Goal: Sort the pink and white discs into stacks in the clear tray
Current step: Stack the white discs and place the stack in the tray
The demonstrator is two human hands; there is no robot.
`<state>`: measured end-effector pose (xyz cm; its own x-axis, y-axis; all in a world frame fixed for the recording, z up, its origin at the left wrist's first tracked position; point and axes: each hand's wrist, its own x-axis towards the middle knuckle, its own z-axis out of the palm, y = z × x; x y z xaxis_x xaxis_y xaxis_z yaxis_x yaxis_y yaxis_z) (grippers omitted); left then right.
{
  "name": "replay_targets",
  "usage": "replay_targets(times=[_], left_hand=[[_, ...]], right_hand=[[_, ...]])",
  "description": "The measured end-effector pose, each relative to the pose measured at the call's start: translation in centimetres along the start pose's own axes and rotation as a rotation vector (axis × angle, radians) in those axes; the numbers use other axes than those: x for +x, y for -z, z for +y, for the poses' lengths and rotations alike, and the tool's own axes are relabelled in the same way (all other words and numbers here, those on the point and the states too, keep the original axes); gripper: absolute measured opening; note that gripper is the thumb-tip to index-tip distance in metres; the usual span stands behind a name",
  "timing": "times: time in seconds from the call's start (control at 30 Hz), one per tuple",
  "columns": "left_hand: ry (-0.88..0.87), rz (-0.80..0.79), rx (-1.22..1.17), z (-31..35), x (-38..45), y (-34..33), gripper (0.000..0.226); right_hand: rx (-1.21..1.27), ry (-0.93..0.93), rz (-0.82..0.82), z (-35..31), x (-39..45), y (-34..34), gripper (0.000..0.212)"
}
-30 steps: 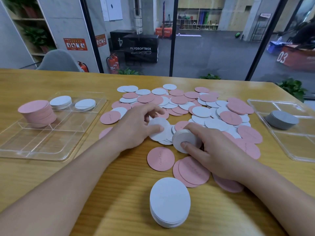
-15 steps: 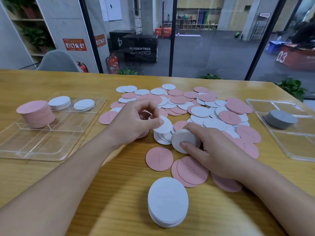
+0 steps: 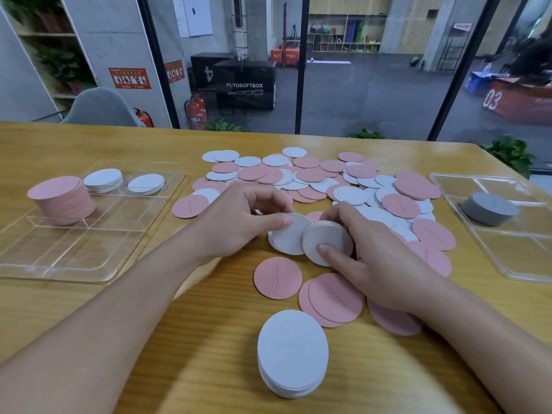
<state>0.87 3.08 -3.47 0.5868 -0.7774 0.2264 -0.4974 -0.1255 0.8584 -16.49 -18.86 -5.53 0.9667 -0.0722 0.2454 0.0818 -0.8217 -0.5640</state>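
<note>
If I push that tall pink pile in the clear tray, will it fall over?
Probably it would slide apart rather than topple whole: the pink stack in the clear tray is many thin loose discs, already leaning a bit unevenly. The discs look flat, stiff and light, so they likely won't roll. The tray's low dividers might catch the bottom ones.

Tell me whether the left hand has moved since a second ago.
Yes. The left hand has carried a white disc right, toward the small white stack the right hand holds.
</note>
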Motion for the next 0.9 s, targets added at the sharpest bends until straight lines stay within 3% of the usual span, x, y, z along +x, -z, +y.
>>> replay_targets(times=[0.17, 0.27, 0.4, 0.53, 0.6, 0.9], left_hand=[[-0.031, -0.122, -0.079, 0.2, -0.3, -1.8, 0.019], [-0.036, -0.05, -0.023, 0.2, -0.2, -2.1, 0.025], [-0.031, 0.1, 0.28, -1.2, 0.3, -0.9, 0.019], [0.053, -0.052, 0.553, -1.4, 0.1, -1.3, 0.053], [0.06, -0.089, 0.621, -1.5, 0.1, -1.9, 0.05], [0.12, 0.049, 0.585, -1.7, 0.2, -1.7, 0.058]], right_hand=[[-0.057, 0.051, 0.001, -0.2, 0.0, -0.1, 0.018], [-0.074, 0.044, -0.003, 0.1, 0.1, -0.1, 0.012], [-0.071, 0.056, -0.015, 0.0, 0.1, -0.1, 0.008], [-0.064, 0.052, -0.021, 0.0, 0.1, -0.1, 0.008], [-0.064, 0.054, -0.021, 0.1, 0.1, -0.1, 0.008], [-0.055, 0.054, -0.02, 0.2, 0.0, -0.1, 0.01]])
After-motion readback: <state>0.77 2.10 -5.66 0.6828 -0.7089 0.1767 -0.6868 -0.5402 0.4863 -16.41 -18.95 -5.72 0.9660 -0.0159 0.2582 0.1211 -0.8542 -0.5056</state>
